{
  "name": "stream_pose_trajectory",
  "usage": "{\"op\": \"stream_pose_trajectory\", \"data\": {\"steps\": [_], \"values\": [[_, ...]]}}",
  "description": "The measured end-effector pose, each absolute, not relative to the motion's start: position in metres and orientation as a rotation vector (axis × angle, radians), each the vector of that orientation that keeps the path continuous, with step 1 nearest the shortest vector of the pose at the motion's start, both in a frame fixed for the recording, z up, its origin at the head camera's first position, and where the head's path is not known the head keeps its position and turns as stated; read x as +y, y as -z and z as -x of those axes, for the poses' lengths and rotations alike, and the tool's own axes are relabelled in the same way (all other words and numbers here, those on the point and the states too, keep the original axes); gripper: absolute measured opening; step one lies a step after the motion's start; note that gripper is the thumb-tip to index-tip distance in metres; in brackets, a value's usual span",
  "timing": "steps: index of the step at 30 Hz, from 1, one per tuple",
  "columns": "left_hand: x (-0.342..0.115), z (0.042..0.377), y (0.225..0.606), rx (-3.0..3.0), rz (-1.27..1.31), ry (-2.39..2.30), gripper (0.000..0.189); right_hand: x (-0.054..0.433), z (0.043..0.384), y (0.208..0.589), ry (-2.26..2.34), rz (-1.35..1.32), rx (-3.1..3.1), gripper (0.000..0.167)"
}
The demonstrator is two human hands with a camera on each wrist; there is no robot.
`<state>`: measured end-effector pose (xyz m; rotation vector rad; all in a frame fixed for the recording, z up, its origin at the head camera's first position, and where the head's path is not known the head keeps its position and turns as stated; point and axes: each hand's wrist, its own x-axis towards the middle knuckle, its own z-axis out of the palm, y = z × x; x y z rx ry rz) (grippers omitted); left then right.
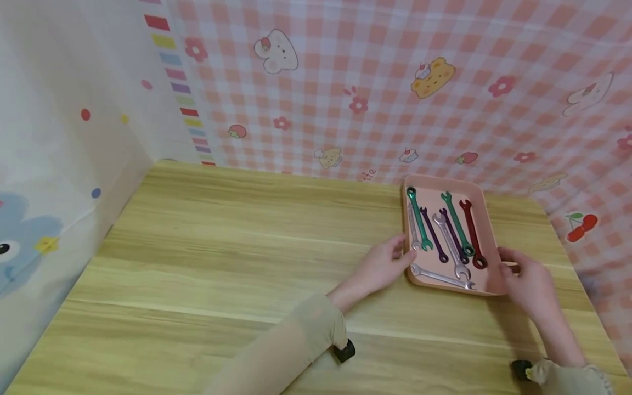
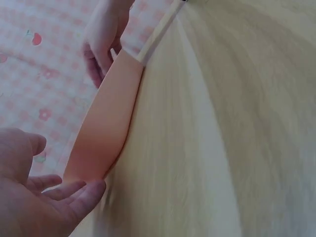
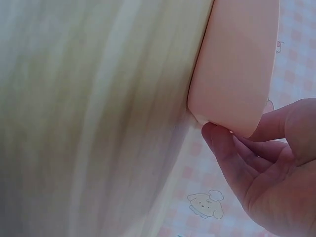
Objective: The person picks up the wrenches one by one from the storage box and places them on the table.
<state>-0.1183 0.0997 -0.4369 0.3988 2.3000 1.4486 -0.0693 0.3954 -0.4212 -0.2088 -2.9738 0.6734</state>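
A shallow pink tray (image 1: 454, 289) lies at the back right of the table, with several combination wrenches in it. Among them are a red wrench (image 1: 472, 233), a green wrench (image 1: 419, 219), a purple wrench (image 1: 434, 236) and a silver wrench (image 1: 451, 247). My left hand (image 1: 382, 265) is at the tray's left side; in the left wrist view its fingers (image 2: 86, 197) touch the outer wall, the thumb standing apart. On the opposite side my right hand (image 1: 530, 282) grips the tray, thumb and fingers pinching its edge in the right wrist view. The wrist views hide the wrenches.
The wood-grain table (image 1: 222, 263) extends left and forward of the tray. Close behind the tray hangs a pink checked cloth (image 1: 321, 99); another patterned cloth (image 1: 64, 153) hangs on the left. A black wrist device (image 1: 344, 351) sits under the left sleeve.
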Motion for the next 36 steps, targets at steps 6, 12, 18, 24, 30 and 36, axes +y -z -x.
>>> {"op": "stream_pose_trajectory", "data": {"steps": [6,12,18,24,30,36], "values": [[0.111,0.116,0.44,2.327,-0.37,-1.459,0.057,0.393,0.068,0.42,-0.704,0.229,-2.99,0.037],[0.11,0.117,0.44,2.294,-0.319,-1.497,0.056,0.387,0.067,0.42,-0.711,0.23,-2.975,0.037],[0.1,0.121,0.442,2.239,-0.334,-1.553,0.056,0.377,0.068,0.418,-0.738,0.242,-3.026,0.04],[0.085,0.123,0.444,2.214,-0.337,-1.579,0.056,0.366,0.069,0.414,-0.771,0.188,-3.06,0.041],[0.065,0.121,0.443,2.222,-0.35,-1.573,0.055,0.352,0.07,0.412,-0.823,0.152,-3.111,0.044],[0.041,0.116,0.441,2.256,-0.315,-1.549,0.055,0.331,0.073,0.411,-0.886,0.125,-3.133,0.045]]}}
